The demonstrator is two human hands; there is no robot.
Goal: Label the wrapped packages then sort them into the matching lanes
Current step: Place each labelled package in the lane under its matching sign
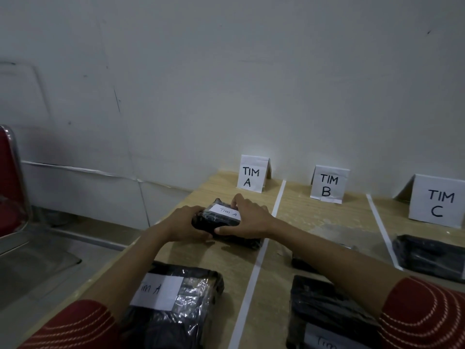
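A small black wrapped package [214, 219] with a white label reading "Tim A" sits in the left lane, in front of the TIM A sign [252, 173]. My left hand [183, 224] grips its left end and my right hand [247, 217] grips its right end. It appears to rest on another black package [247, 241] underneath. A bigger black package [173, 306] labelled "Tim A" lies nearer to me in the same lane.
White tape lines [254, 275] split the wooden table [322, 217] into lanes with TIM B [328, 183] and TIM C [439, 200] signs. Black packages lie in the middle lane [324, 311] and the right lane [430, 255]. A red chair [10, 182] stands left.
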